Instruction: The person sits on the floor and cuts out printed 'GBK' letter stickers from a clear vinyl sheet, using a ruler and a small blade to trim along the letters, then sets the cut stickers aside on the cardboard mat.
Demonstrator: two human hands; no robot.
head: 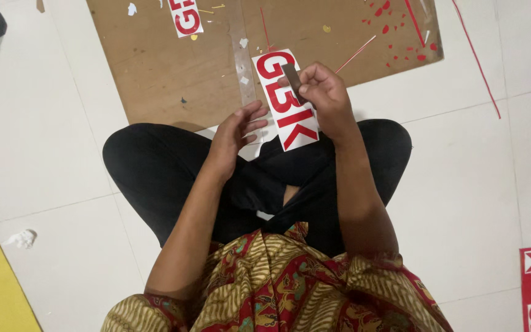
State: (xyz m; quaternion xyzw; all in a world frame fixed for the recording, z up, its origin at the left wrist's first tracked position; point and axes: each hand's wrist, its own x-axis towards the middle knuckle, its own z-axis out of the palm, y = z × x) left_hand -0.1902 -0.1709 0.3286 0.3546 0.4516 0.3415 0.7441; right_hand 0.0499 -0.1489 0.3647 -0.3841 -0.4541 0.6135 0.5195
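Above the lap, right hand fingers pinch a dark blade on the sticker strip; left hand fingers spread open.

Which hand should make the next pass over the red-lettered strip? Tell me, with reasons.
Probably the right hand: it already grips the small dark flat tool, and the tool's tip rests on the white strip with red letters. The left hand is open and empty, fingertips steadying the strip's lower edge.

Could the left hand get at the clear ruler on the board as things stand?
Probably yes. The left hand is open and holds nothing, its fingers on the sticker strip, and the clear ruler lies on the board just ahead with nothing between them. The right hand pinches a small dark tool.
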